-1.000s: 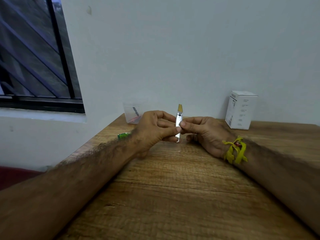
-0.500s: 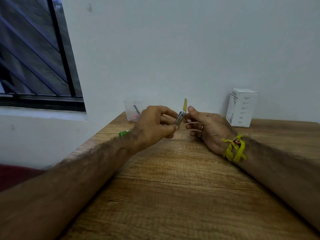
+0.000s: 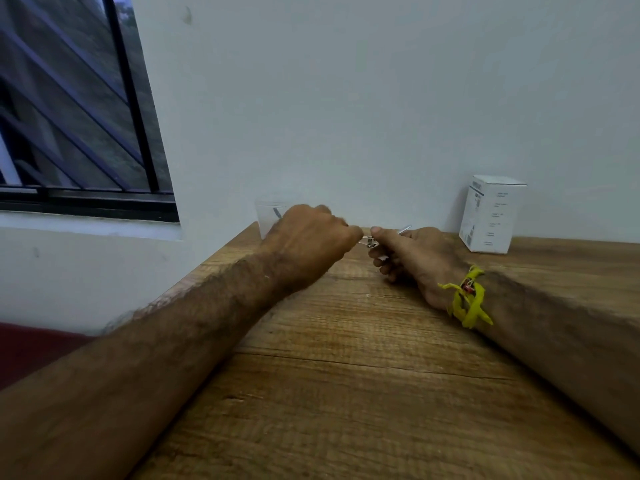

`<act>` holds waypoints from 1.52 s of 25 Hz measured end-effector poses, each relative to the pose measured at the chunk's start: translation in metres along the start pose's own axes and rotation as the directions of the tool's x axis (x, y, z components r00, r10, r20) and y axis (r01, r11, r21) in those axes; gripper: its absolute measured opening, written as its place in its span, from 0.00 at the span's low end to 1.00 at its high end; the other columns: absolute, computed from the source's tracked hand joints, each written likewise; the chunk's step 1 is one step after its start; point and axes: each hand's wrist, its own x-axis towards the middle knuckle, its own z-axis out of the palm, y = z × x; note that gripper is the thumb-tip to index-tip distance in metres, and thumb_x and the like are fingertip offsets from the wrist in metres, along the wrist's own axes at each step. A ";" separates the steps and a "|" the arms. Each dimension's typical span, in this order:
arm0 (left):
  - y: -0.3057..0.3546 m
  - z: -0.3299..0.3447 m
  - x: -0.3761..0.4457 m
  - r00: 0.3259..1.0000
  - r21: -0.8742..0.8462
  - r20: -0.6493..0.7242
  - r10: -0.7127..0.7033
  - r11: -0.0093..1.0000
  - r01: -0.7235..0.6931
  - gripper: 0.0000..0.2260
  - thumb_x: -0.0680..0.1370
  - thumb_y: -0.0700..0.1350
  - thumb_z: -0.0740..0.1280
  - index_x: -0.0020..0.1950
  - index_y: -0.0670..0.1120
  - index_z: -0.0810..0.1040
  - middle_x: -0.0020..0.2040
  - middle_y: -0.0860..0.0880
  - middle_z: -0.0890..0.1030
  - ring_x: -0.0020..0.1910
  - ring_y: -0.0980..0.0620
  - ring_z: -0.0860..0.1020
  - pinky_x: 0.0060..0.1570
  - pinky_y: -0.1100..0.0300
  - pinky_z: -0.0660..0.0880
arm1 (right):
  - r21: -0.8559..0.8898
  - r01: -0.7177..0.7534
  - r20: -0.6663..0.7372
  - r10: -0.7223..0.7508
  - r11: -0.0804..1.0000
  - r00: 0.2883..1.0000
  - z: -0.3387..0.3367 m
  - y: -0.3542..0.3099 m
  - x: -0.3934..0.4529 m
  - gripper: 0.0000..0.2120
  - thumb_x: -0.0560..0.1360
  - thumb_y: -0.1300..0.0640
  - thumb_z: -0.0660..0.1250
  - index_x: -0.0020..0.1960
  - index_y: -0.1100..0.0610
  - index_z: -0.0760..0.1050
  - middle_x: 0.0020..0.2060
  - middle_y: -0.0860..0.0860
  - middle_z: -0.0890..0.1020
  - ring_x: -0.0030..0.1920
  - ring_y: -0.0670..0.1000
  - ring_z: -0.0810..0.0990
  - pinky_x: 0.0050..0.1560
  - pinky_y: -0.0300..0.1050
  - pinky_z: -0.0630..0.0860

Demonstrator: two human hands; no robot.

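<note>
Small metal tool [image 3: 371, 241] is hanging just above the table [image 3: 346, 375] near its far edge, between both hands. Left hand [image 3: 308, 237] is clamping a tight grip on its left end, in front of a clear cup [image 3: 268, 216]. Right hand [image 3: 415, 258] is pinching the other end, thumb on top. White box [image 3: 491, 214] is standing at the far edge.

Clear cup [image 3: 267, 218] half behind left hand [image 3: 308, 240]
</note>
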 end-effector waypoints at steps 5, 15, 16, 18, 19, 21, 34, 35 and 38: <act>-0.001 0.007 0.005 0.991 -0.034 0.111 -0.079 0.996 0.083 0.09 0.82 0.41 0.64 0.60 0.51 0.78 0.49 0.51 0.83 0.46 0.49 0.79 0.35 0.54 0.71 | 0.000 -0.066 0.019 0.066 0.998 0.998 -0.001 -0.004 0.000 0.08 0.77 0.61 0.67 0.44 0.66 0.80 0.31 0.55 0.81 0.29 0.51 0.75 0.27 0.42 0.71; -0.007 0.018 0.006 0.970 -0.320 0.231 -0.078 0.935 0.152 0.10 0.82 0.46 0.66 0.62 0.48 0.80 0.55 0.50 0.79 0.58 0.50 0.74 0.53 0.53 0.75 | -0.099 0.021 -0.025 -0.024 0.995 0.999 0.003 0.001 -0.001 0.12 0.73 0.60 0.65 0.37 0.65 0.83 0.35 0.57 0.85 0.32 0.53 0.77 0.31 0.45 0.74; -0.007 0.018 0.006 0.970 -0.322 0.228 -0.084 0.934 0.157 0.10 0.82 0.46 0.66 0.62 0.48 0.80 0.55 0.49 0.79 0.58 0.50 0.74 0.54 0.54 0.75 | -0.107 0.034 -0.029 -0.037 0.994 0.999 0.003 0.002 -0.001 0.12 0.74 0.59 0.65 0.39 0.65 0.83 0.36 0.58 0.85 0.33 0.53 0.77 0.31 0.45 0.74; -0.006 0.015 0.004 0.974 -0.305 0.208 -0.088 0.940 0.150 0.10 0.81 0.46 0.67 0.61 0.48 0.81 0.55 0.49 0.79 0.57 0.50 0.74 0.55 0.52 0.76 | -0.129 0.047 -0.032 -0.051 0.991 0.998 0.004 0.002 -0.002 0.13 0.77 0.57 0.66 0.41 0.64 0.83 0.37 0.58 0.86 0.32 0.52 0.78 0.31 0.44 0.74; -0.006 0.014 0.003 0.976 -0.289 0.198 -0.090 0.946 0.146 0.10 0.81 0.46 0.67 0.61 0.48 0.81 0.55 0.49 0.79 0.57 0.50 0.74 0.55 0.51 0.77 | -0.148 0.052 -0.026 -0.057 0.988 0.998 0.003 0.003 -0.002 0.13 0.78 0.56 0.66 0.41 0.63 0.83 0.37 0.57 0.86 0.32 0.51 0.78 0.31 0.44 0.75; -0.006 0.014 0.002 0.975 -0.266 0.197 -0.100 0.952 0.151 0.09 0.81 0.44 0.67 0.61 0.48 0.81 0.55 0.49 0.79 0.56 0.50 0.73 0.54 0.52 0.77 | -0.180 0.065 0.014 -0.064 0.982 0.998 0.002 0.005 -0.001 0.13 0.79 0.54 0.67 0.43 0.63 0.83 0.36 0.55 0.86 0.33 0.50 0.79 0.33 0.43 0.75; -0.019 0.021 0.001 0.975 -0.472 0.186 -0.120 0.860 0.196 0.13 0.83 0.45 0.64 0.65 0.49 0.81 0.56 0.47 0.81 0.56 0.49 0.76 0.54 0.58 0.70 | 0.179 -0.090 0.233 0.046 0.980 0.971 -0.012 -0.001 0.002 0.13 0.79 0.58 0.66 0.41 0.66 0.81 0.33 0.56 0.80 0.32 0.50 0.75 0.34 0.41 0.71; -0.020 0.022 0.001 0.977 -0.498 0.177 -0.121 0.845 0.195 0.13 0.82 0.46 0.64 0.65 0.48 0.81 0.55 0.47 0.81 0.56 0.49 0.76 0.53 0.58 0.70 | 0.191 -0.095 0.247 0.046 0.977 0.968 -0.013 -0.001 0.002 0.13 0.79 0.58 0.66 0.41 0.66 0.81 0.33 0.57 0.80 0.32 0.50 0.75 0.34 0.42 0.71; -0.019 0.028 0.000 0.984 -0.501 0.121 -0.130 0.848 0.173 0.13 0.83 0.46 0.64 0.65 0.48 0.80 0.56 0.48 0.81 0.56 0.50 0.75 0.49 0.62 0.63 | 0.227 -0.098 0.243 0.041 0.969 0.969 -0.015 -0.001 0.003 0.11 0.78 0.59 0.66 0.40 0.65 0.80 0.34 0.57 0.81 0.33 0.51 0.75 0.34 0.42 0.70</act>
